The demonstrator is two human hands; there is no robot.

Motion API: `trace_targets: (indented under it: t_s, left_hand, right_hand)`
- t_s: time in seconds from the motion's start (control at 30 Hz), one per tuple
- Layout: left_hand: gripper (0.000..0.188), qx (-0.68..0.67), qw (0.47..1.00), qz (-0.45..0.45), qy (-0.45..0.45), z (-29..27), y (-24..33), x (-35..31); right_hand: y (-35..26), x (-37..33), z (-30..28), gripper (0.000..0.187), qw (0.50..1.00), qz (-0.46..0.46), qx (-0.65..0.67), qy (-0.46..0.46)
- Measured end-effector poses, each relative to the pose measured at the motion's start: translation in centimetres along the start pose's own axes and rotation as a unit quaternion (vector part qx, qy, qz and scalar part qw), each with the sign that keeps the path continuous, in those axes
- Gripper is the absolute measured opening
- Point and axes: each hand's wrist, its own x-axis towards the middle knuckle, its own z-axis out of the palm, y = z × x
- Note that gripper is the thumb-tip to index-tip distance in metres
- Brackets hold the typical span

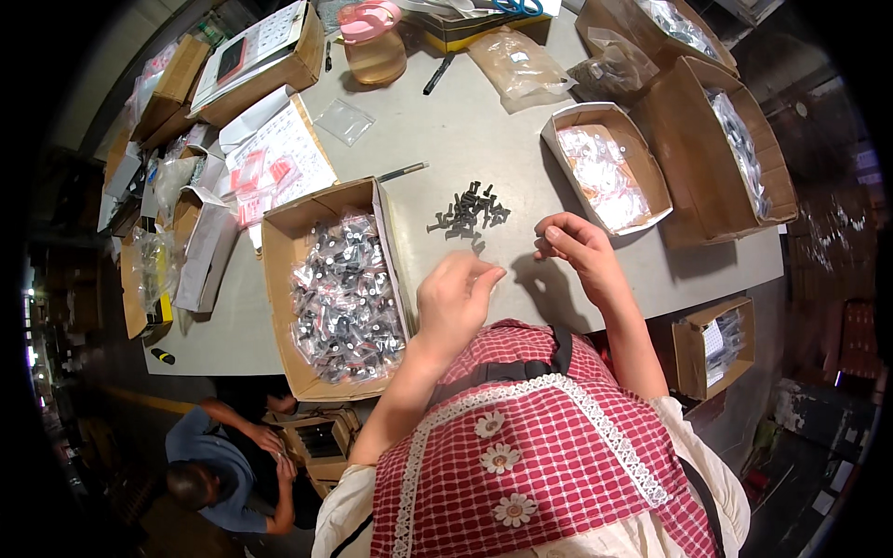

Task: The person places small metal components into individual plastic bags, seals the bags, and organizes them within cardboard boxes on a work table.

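Observation:
A loose pile of small black screws (470, 210) lies on the grey table in front of me. My left hand (454, 296) is just on the near side of the pile, slightly blurred, its thumb and fingers pressed together. Whatever is in that pinch is too small or hidden to name. To the right of the pile my right hand (581, 249) hovers over the table with curled fingers, the thumb close to the index finger. Something small and dark may be at its fingertips, but I cannot make it out. Beside my left forearm is an open cardboard box (383, 223) full of small clear bags with dark parts.
At the right stand a small carton (662, 191) of clear bags and a larger brown box (688, 177). A pink-lidded bottle (374, 56), a black marker (438, 74) and a plastic bag (521, 70) lie farther back. A co-worker (223, 465) sits at the lower left.

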Motion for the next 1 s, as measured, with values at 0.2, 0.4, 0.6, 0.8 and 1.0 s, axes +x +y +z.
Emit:
trace_targets:
  t_s: [0.2, 0.4, 0.6, 0.8, 1.0]
  left_hand:
    - [0.013, -0.016, 0.999, -0.048, 0.007, -0.1, 0.4, 0.2]
    - [0.014, -0.02, 1.0, 0.002, -0.008, 0.1, -0.1, 0.3]
    - [0.021, 0.081, 0.996, -0.013, -0.023, -0.2, 0.0, 0.2]
    - [0.023, 0.021, 0.999, 0.046, -0.014, 0.2, -0.1, 0.6]
    - [0.029, 0.049, 0.995, 0.082, -0.034, 0.3, -1.1, 0.5]
  right_hand:
    - [-0.8, -0.2, 1.4, 0.027, 1.0, 0.006, 0.004, 0.01]
    - [-1.2, 0.0, 2.0, 0.027, 1.0, 0.003, -0.006, -0.011]
    - [-1.6, 0.1, 2.7, 0.026, 1.0, -0.003, -0.016, -0.025]
    - [-3.0, -0.7, 4.0, 0.025, 0.997, -0.014, -0.05, -0.059]
    - [-5.9, -2.2, 5.2, 0.026, 0.984, -0.003, -0.121, -0.135]
